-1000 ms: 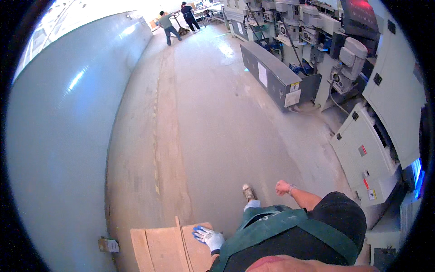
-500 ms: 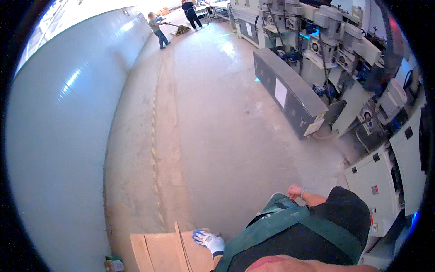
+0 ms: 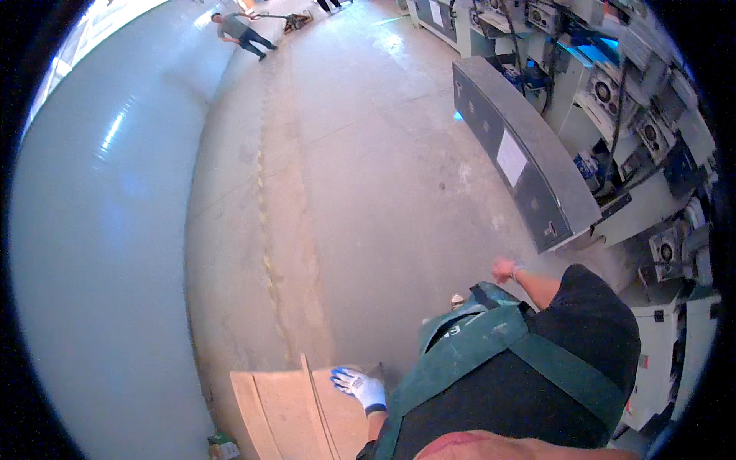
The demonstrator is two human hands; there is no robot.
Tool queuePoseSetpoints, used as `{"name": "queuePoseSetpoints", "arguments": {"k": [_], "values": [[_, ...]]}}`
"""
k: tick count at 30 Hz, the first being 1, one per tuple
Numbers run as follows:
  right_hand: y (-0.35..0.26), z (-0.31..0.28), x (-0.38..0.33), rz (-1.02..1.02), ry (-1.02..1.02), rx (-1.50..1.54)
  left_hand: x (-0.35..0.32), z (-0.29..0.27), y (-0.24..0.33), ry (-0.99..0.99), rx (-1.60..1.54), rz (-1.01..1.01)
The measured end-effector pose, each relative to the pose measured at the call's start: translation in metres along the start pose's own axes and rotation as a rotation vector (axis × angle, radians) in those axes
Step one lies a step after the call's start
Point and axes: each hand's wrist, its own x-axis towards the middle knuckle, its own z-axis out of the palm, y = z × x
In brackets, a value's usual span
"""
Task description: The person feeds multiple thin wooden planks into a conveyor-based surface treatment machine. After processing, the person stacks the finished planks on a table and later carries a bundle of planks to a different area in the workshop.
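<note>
My left hand (image 3: 359, 387), in a white glove with blue fingertips, lies flat with its fingers apart on a light brown wooden board (image 3: 345, 425) at the lower left. A narrow wooden strip (image 3: 316, 402) runs along the board just left of the fingers, and another strip (image 3: 264, 418) lies farther left. My right hand (image 3: 504, 270) is bare and hangs out in front of my dark green apron (image 3: 475, 337), touching nothing that I can see. Its fingers look curled but are blurred.
A long blue-grey wall (image 3: 107, 253) lines the left side. To the right stand a long dark grey cabinet (image 3: 521, 153) and machines (image 3: 613, 100). Far ahead, a person (image 3: 244, 34) holds a pallet truck (image 3: 295, 21). A small box (image 3: 224, 446) sits by the wall.
I have moved forward along the aisle, so the grey cabinet looks nearer. The wooden board has stayed beside me under my left hand. My right arm has swung forward.
</note>
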Motion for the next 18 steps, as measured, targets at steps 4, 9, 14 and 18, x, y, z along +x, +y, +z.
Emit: {"name": "queuePoseSetpoints", "arguments": {"k": [4,9,14,18], "values": [[-0.038,-0.125,0.047,0.186,0.019,0.525,0.049,-0.047,0.067,0.032,-0.013,0.013],[-0.072,-0.229,0.119,0.096,0.102,0.379,0.134,-0.064,0.136,0.267,-0.015,-0.005],[-0.048,-0.308,0.211,-0.045,-0.138,-0.078,0.219,-0.139,0.227,0.130,-0.304,0.074],[-0.074,-0.381,0.264,0.057,-0.015,0.329,0.305,-0.206,0.302,-0.181,-0.067,0.114]]}}
